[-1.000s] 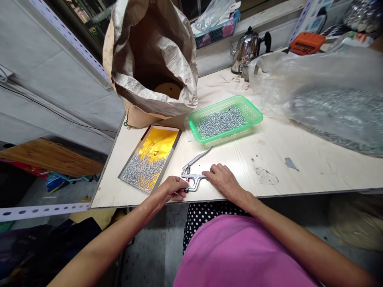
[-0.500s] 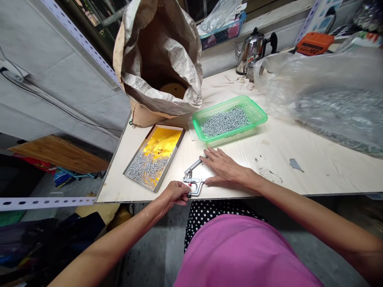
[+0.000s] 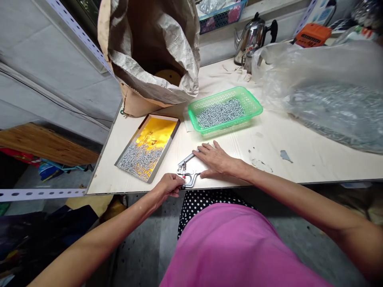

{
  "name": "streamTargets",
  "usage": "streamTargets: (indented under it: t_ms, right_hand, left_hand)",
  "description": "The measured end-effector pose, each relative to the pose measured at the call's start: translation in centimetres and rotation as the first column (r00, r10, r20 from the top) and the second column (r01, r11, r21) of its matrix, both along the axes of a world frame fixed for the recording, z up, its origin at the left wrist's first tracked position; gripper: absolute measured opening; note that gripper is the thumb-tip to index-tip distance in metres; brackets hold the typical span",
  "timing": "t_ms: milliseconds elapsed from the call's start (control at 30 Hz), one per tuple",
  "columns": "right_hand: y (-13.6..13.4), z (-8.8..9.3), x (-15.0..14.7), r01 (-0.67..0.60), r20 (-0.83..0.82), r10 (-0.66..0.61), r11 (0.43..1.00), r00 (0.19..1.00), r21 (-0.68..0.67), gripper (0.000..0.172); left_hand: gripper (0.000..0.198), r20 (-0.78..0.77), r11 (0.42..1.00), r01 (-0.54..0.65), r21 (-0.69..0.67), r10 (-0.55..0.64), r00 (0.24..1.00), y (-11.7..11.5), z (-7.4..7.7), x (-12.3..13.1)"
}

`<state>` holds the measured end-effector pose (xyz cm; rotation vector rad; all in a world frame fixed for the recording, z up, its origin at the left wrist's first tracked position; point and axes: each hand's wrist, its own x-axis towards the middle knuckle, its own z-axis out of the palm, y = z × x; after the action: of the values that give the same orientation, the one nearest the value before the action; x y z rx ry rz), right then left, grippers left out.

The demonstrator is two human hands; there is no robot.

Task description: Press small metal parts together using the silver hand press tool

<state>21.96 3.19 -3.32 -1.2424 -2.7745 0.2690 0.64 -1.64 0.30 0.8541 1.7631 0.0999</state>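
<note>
Lying at the near edge of the counter, the metal pliers, seemingly pinched at the jaw end by the left hand, are judged light, stiff and springy, best gripped by the handles, where the right hand is loosely spread.

I take this, from my remote seat, for a workshop, perhaps in a home: tray and basket hold heaps of metal pieces on the tabletop, with a kettle near its far edge.
</note>
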Motion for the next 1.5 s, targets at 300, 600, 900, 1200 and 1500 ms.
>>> streamTargets:
  t_ms: [300,600,900,1200,1500]
  right_hand:
    - [-1.0,0.7,-0.5,0.027,0.003,-0.027,1.000,1.000,0.003,0.081]
    - [-1.3,0.4,-0.6,0.018,-0.035,-0.018,1.000,0.999,0.011,0.070]
    - [-1.5,1.4,-0.7,0.069,-0.025,-0.071,0.995,0.997,-0.066,0.055]
    - [-1.7,1.2,-1.0,0.091,-0.035,-0.094,0.993,0.995,-0.077,0.050]
    - [-1.9,1.9,-1.2,0.110,-0.043,-0.114,0.990,0.993,-0.083,0.051]
  left_hand:
    - [0.008,0.004,1.000,-0.027,-0.009,0.027,1.000,-0.5,0.3,0.2]
    - [0.009,0.005,0.999,-0.043,-0.004,0.043,0.999,-0.5,0.1,0.0]
    - [0.009,-0.003,0.999,-0.038,-0.004,0.038,0.999,-0.6,0.1,0.0]
    - [0.020,0.017,1.000,-0.019,0.013,0.018,1.000,-0.7,-0.1,-0.4]
    - [0.030,-0.688,0.423,0.778,0.465,-0.381,0.618,-1.1,-0.3,-0.2]
